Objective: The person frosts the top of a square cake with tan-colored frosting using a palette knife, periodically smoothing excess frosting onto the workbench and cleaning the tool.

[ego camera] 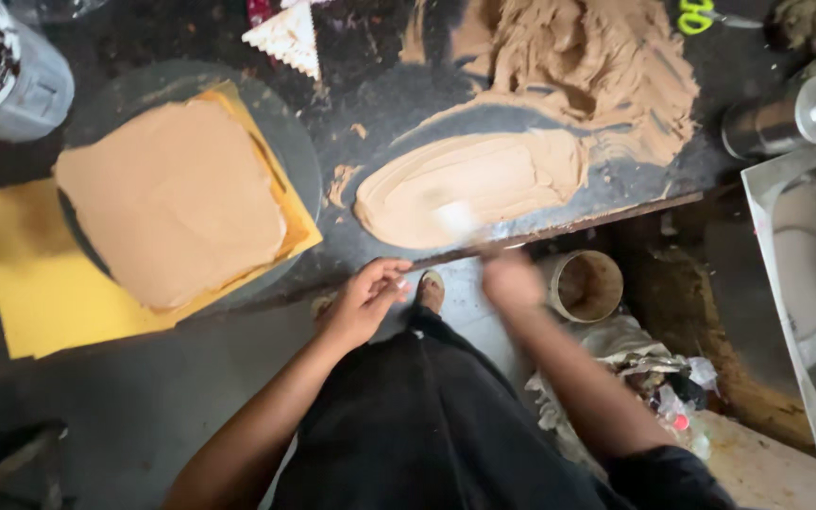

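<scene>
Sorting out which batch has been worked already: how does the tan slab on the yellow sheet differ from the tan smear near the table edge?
The slab is roughly square, flat and matte, lying on a yellow sheet; the smear is oval, streaked and glossy, spread straight on the dark table. The slab has ragged edges; the smear runs into a rough heap behind it. Both share the same tan colour.

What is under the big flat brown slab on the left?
The brown slab lies on a yellow sheet, which pokes out at its edges. Beneath that is a round grey disc on the dark table. What is directly below the slab's middle is covered.
</scene>
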